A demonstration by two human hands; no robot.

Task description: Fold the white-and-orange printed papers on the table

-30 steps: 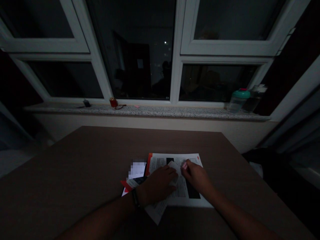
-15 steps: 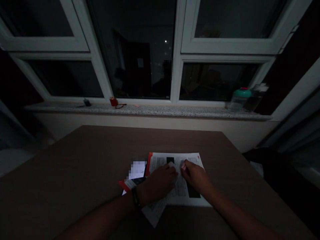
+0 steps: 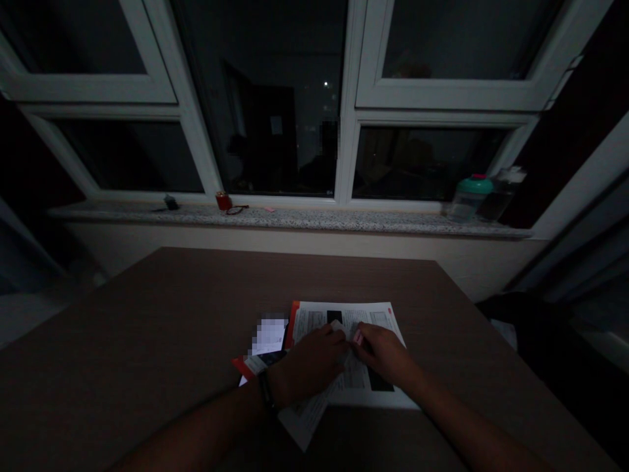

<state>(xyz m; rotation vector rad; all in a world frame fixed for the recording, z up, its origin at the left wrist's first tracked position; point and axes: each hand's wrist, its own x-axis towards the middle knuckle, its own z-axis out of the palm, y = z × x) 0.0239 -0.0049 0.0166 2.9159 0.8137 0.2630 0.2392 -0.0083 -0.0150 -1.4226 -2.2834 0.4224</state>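
Note:
An open booklet (image 3: 354,396) with printed text and dark blocks lies on the table beneath both hands. My left hand (image 3: 314,357), with a dark band on its wrist, is closed on a white page (image 3: 307,416). That page slants out below the hand past the booklet's lower edge, and a pale tip of paper shows above the fingers. Just to the right, my right hand (image 3: 383,351) is closed in a pinch on a small pinkish thing (image 3: 358,337), close to the left fingertips. The dim light hides its exact kind.
A lit phone (image 3: 270,335) lies left of the booklet, partly under a red-edged flap (image 3: 242,366). Behind the brown table (image 3: 196,295), a stone windowsill (image 3: 314,219) holds a green-lidded bottle (image 3: 472,196), a clear bottle (image 3: 504,193) and a small red jar (image 3: 223,200).
My right hand has moved slightly toward me and to the left, bringing its fingertips closer to the left ones. My left hand has stayed nearly in place.

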